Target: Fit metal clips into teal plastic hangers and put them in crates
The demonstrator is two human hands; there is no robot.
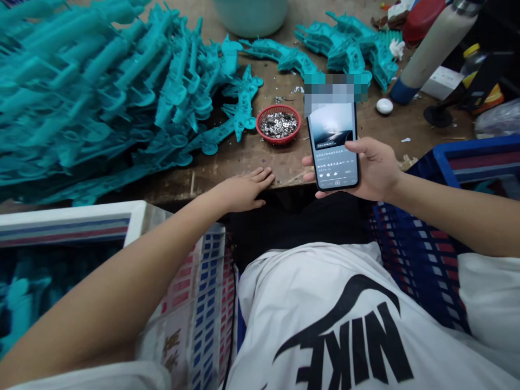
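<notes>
My right hand (376, 168) is wrapped round a smartphone (333, 146), held upright over the table's front edge with its lit screen facing me. The thumb rests at the screen's right side. The top of the phone is pixelated. My left hand (247, 190) lies flat on the table edge, fingers stretched out, with nothing in it. Just beyond it stands a small red basket (279, 140) of little shiny metal pieces (278, 125). Turquoise plastic parts (246, 103) lie left of the basket, at the edge of a big heap (101, 97).
More turquoise parts (345, 43) lie at the back, near a pale green bucket (249, 16). On the right are a tall bottle (434, 51), a white earbud-like case (384, 106) and a blue crate (418, 260). A white crate (138, 216) stands below left.
</notes>
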